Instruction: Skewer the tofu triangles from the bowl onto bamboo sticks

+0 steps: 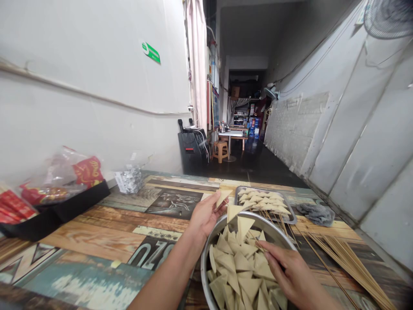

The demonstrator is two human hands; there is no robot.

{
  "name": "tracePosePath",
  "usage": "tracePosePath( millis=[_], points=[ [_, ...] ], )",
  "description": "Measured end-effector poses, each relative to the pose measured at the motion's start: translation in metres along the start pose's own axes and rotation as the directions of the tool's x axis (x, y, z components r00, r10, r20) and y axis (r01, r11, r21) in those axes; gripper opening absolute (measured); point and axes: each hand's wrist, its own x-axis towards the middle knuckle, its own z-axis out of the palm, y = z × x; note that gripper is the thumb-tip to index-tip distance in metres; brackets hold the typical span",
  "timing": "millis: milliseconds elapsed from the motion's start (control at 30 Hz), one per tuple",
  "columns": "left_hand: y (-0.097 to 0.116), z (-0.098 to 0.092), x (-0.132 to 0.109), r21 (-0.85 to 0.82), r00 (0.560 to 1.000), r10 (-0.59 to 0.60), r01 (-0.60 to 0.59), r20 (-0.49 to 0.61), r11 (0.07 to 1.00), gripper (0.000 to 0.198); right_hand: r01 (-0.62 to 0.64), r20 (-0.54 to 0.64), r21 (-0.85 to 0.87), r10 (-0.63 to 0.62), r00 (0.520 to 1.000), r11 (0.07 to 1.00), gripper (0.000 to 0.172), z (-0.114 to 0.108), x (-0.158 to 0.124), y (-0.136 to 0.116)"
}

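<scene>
A metal bowl [204, 268] on the table is heaped with pale, folded tofu-skin triangles [235, 267]. Over its far left rim, my left hand [206, 213] pinches one tofu-skin triangle [222, 199] between thumb and fingers. My right hand [285, 267], above the bowl's right side, is closed on a thin bamboo skewer [251, 236]. The skewer slants up and left, and a couple of triangles [245, 228] sit along it between my hands. Just behind the bowl, a metal tray [293, 217] carries rows of skewered triangles [263, 200].
Loose bamboo skewers [355, 267] lie fanned out on the right, near a crumpled grey cloth [316, 214]. At the left, a black box [80, 202] holds red packets. Beside it is a clear bag of small silvery packets [129, 180]. A black speaker [193, 148] stands beyond the table.
</scene>
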Motion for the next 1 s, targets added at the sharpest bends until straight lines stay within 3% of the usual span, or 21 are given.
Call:
tracePosePath(
  millis=[1000],
  points=[
    [-0.0088, 0.0041, -0.0042, 0.004, 1.000, -0.022, 0.021, 0.018, 1.000, 0.009, 0.049, -0.028, -0.075, -0.051, 0.998, 0.996, 0.032, 0.0051, 0.0000, 0.0058]
  ],
)
